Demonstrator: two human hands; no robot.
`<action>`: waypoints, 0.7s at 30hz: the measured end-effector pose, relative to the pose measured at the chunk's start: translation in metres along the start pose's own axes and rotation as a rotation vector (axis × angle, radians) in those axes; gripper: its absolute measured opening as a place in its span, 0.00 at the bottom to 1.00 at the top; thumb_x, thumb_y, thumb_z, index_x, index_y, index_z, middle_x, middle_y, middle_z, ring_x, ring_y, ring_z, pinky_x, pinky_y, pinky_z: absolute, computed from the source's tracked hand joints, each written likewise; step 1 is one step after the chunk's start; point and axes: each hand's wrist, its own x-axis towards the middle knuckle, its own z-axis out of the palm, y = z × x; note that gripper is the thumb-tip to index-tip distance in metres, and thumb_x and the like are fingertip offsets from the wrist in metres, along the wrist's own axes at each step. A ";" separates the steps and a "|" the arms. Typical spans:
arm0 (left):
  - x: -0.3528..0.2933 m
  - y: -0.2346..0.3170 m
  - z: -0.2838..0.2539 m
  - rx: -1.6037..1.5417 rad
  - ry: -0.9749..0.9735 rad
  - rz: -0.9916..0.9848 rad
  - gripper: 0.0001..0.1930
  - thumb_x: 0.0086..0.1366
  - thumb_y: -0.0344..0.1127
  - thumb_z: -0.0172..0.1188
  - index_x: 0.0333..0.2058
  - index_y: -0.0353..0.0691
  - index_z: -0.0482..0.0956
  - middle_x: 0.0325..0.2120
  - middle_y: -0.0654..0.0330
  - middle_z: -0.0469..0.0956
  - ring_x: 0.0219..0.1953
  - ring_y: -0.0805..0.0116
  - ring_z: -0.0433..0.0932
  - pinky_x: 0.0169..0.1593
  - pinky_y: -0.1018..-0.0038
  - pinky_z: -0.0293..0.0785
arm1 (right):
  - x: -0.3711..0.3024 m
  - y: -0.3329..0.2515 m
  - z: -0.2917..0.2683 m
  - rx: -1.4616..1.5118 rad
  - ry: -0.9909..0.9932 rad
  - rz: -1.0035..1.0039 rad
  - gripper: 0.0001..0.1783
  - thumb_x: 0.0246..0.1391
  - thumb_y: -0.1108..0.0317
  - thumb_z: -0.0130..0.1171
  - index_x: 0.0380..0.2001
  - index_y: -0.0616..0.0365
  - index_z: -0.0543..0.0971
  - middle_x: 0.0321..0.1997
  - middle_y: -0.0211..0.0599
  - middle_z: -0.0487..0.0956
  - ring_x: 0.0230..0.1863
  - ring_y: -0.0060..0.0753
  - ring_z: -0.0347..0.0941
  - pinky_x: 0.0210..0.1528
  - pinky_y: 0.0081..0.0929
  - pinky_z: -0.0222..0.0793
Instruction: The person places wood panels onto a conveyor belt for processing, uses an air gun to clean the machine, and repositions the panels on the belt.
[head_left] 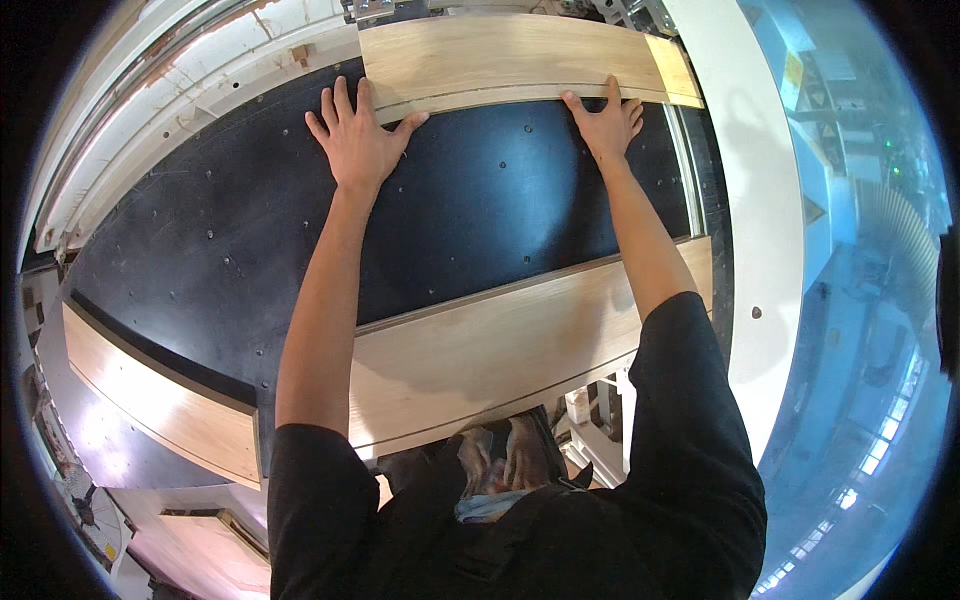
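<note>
Wooden plank [510, 55] lies at the bed's [480, 200] far edge; left hand [355, 140] and right hand [608, 125] press flat, fingers spread, gripping nothing. Push evenly, keeping it square.

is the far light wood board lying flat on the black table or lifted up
Flat. The far light wooden board lies on the black perforated table, with the left hand and right hand pressed on its near edge.
</note>
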 end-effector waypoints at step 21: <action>0.024 0.007 -0.009 -0.042 0.048 -0.038 0.51 0.55 0.73 0.64 0.66 0.38 0.69 0.69 0.41 0.63 0.73 0.40 0.56 0.74 0.36 0.44 | 0.002 0.016 0.003 0.080 0.018 -0.128 0.70 0.42 0.13 0.59 0.77 0.51 0.57 0.75 0.89 0.42 0.80 0.81 0.30 0.79 0.66 0.25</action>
